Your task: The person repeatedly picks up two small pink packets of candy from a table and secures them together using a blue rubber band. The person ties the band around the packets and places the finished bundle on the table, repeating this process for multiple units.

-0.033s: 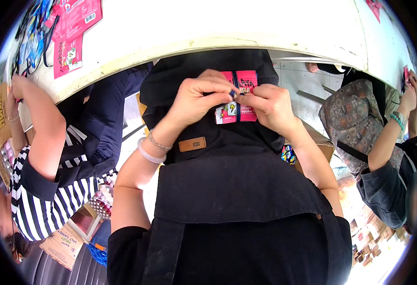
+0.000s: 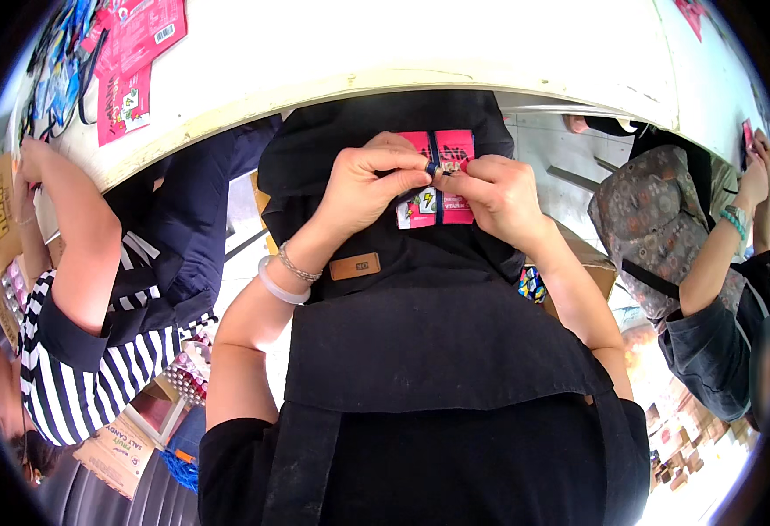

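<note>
Pinching hands (image 2: 504, 194) partly covering pink packet (image 2: 456, 209)

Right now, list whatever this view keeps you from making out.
Head view:
- Middle of pink packet and dark strap: hidden by left hand and right hand.
- Dark piece in the left pinch: too small to identify.
- Right grip: hidden by that hand.
- Pink pouch, upper left: cut by top edge.

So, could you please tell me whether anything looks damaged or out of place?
The near edge of the white table looks worn, yellowed and scuffed; pink packets at its left overlap at uneven angles.
</note>
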`<state>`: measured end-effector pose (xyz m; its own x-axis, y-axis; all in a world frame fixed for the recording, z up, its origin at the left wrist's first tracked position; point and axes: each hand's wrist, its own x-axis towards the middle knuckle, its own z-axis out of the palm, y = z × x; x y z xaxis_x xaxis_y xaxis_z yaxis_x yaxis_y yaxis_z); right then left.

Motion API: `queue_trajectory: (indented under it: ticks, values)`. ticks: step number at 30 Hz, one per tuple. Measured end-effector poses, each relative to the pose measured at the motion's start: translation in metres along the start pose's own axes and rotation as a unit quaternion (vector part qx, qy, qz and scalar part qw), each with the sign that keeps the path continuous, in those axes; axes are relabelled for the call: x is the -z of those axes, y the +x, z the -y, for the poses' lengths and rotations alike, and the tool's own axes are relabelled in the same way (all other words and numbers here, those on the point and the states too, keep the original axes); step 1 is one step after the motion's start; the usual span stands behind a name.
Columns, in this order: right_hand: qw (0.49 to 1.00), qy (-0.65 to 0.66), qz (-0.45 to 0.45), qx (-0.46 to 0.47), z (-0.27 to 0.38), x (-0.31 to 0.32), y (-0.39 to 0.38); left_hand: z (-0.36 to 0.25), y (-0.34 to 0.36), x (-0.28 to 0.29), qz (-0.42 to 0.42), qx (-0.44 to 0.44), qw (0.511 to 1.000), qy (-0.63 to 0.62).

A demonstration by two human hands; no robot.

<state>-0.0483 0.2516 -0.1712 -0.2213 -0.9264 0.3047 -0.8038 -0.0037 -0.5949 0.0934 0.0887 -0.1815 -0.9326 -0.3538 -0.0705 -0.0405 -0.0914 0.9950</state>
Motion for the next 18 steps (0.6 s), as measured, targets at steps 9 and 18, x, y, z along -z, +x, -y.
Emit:
queue_trajectory:
  ticks: [9,18]
  values:
    - [0.993,0.082,-0.022,-0.082,0.0,-0.005,-0.001,-0.008,-0.005,-0.01,-0.072,0.0,0.987,0.143]
    - [0.967,0.156,-0.061,-0.193,0.017,-0.011,0.017,-0.021,0.0,-0.012,-0.015,-0.084,0.957,0.279]
